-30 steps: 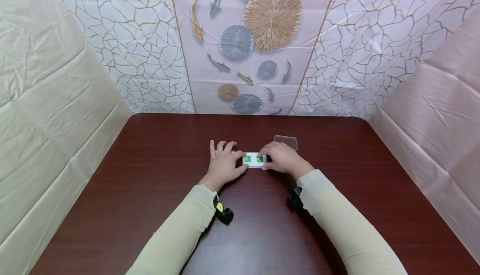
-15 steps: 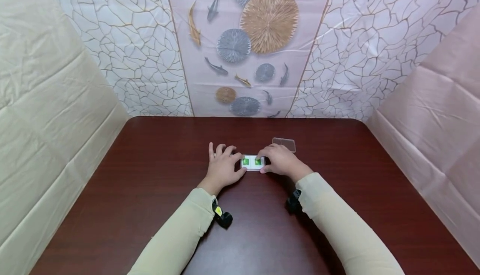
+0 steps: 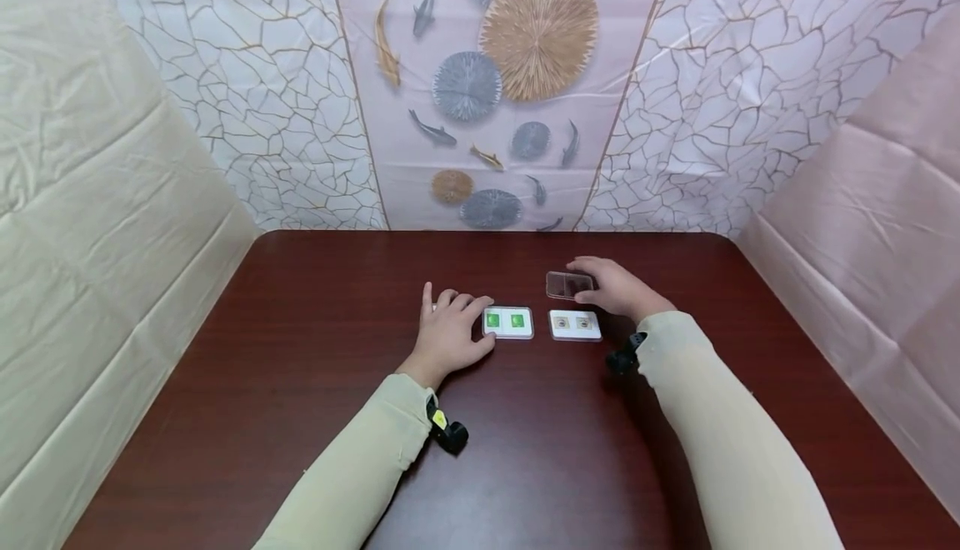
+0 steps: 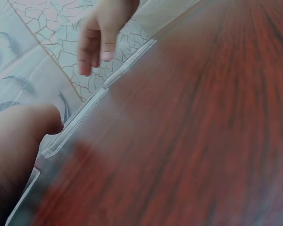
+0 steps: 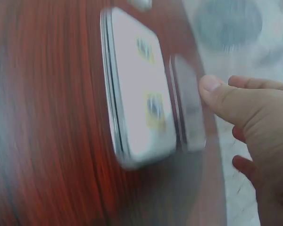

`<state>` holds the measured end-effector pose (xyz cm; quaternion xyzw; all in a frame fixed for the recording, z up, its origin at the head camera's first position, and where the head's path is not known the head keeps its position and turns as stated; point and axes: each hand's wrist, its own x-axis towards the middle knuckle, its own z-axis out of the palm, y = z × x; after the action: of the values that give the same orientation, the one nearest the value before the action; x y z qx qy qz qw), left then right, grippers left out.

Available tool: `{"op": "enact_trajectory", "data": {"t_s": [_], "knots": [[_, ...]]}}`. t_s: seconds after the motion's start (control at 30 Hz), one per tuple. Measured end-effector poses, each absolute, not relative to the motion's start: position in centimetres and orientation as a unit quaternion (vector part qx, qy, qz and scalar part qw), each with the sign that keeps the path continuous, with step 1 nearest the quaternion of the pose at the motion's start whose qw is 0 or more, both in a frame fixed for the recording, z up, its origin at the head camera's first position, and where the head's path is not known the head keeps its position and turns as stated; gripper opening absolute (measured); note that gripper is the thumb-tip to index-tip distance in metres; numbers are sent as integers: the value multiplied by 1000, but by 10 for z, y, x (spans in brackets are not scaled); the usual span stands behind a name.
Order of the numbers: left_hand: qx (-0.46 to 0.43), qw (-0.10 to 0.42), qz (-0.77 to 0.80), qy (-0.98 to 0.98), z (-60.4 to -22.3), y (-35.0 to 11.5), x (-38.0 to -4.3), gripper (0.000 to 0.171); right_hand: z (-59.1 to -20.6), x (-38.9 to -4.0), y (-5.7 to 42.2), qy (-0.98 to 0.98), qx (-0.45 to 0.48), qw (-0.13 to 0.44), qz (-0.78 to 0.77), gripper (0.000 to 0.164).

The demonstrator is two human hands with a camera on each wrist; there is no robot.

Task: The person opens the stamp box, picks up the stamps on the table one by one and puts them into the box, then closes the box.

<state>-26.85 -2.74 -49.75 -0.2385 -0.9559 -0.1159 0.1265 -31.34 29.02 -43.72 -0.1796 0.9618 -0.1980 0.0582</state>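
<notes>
My left hand (image 3: 450, 333) lies across the left end of a flat clear plastic case (image 3: 508, 323). Its thumb and index finger grip opposite long edges. Two small green squares show on the case's white insert. To the right lies a similar case (image 3: 575, 326) with two small brownish squares, blurred in the right wrist view. Behind that one is a clear lid (image 3: 562, 285). My right hand (image 3: 618, 287) reaches over the lid's right end, thumb and fingers apart; in the left wrist view this hand (image 4: 106, 30) hangs above the table with nothing held.
Part of another clear case (image 4: 24, 195) shows beneath my left hand in the left wrist view. The dark red wooden table (image 3: 510, 450) runs back to a patterned cloth backdrop (image 3: 487, 117). Plain cloth hangs at both sides.
My right hand has left the green-square case and moved right to the lid. The case with brownish squares now shows in front of the lid. My left hand stays put.
</notes>
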Motion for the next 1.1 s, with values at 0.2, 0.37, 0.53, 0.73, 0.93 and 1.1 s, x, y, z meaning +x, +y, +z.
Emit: {"op": "enact_trajectory", "data": {"t_s": [0.2,0.37,0.53,0.73,0.93,1.1], "knots": [[-238,127,-132,-954,-498,-23,-266,55,-449,-314,305,966,-142,103,-190,63],[-248,136,-147,-948,-497,-8,-261,56,-452,-312,306,969,-163,78,-171,49],[-275,130,-144,-942,-495,8,-255,57,-450,-311,306,967,-174,80,-167,44],[-299,117,-130,-938,-494,21,-251,59,-444,-305,308,964,-155,101,-191,42],[-319,103,-120,-935,-496,29,-247,62,-443,-293,310,959,-166,113,-198,40],[-332,89,-113,-932,-495,35,-242,65,-445,-282,313,958,-181,105,-197,38]]}}
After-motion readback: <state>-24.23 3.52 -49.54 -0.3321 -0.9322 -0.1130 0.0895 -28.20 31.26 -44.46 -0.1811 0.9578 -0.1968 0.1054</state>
